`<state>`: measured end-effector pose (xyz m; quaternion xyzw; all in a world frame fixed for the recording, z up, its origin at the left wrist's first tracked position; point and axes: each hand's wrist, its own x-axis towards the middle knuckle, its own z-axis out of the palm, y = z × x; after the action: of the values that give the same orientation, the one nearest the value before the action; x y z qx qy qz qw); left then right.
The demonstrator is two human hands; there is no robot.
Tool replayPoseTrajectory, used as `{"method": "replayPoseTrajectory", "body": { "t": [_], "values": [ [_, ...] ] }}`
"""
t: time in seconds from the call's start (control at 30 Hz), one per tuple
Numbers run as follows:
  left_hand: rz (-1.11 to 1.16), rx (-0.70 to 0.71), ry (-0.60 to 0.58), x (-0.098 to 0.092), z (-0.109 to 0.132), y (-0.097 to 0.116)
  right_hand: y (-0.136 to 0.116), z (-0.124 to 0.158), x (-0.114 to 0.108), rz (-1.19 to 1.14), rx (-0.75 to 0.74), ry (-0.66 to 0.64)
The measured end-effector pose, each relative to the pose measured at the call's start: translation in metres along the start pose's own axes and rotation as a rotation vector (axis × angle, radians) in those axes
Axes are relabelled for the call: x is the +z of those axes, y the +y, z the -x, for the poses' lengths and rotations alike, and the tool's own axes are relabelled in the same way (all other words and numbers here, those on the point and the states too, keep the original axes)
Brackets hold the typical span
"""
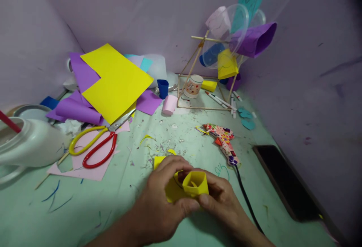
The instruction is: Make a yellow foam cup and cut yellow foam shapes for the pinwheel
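Low over the front of the table, a small yellow paper tube [195, 183] with an open, many-sided top is held between both hands. My left hand [162, 196] is closed around its left side, thumb pressed at the front. From the right, my right hand [223, 198] grips it with the thumb near the lower front edge. More yellow paper [173, 190] shows between the left thumb and fingers; whether it joins the tube I cannot tell. Beyond the right hand lies a flower-patterned glue gun [223, 141], its black cord running toward me.
Scissors [100, 145] and a yellow sheet [115, 83] lie left, near a white jug [31, 141]. A stick frame [195, 69] carrying plastic discs and paper cups stands behind. Markers [222, 100] lie there too. A phone [285, 183] rests at right, beside the wall.
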<state>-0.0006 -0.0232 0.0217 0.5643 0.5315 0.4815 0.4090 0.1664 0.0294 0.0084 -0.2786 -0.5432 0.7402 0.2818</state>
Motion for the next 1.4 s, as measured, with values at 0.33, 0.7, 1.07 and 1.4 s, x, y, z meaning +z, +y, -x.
{"method": "replayPoseTrajectory", "body": {
  "t": [0.33, 0.7, 1.07, 1.4],
  "values": [
    [-0.134, 0.170, 0.253, 0.010, -0.003, 0.003, 0.009, -0.004, 0.010, 0.170, 0.038, 0.302],
    [-0.181, 0.216, 0.251, 0.008, -0.003, 0.003, 0.010, -0.005, 0.011, 0.137, 0.068, 0.338],
    [-0.301, 0.172, 0.260, 0.009, 0.001, 0.000, 0.008, -0.005, 0.009, -0.043, -0.028, 0.256],
    [-0.681, 0.362, 0.165, 0.003, 0.006, -0.001, 0.015, -0.001, 0.006, 0.566, -0.532, 0.233]
  ]
}}
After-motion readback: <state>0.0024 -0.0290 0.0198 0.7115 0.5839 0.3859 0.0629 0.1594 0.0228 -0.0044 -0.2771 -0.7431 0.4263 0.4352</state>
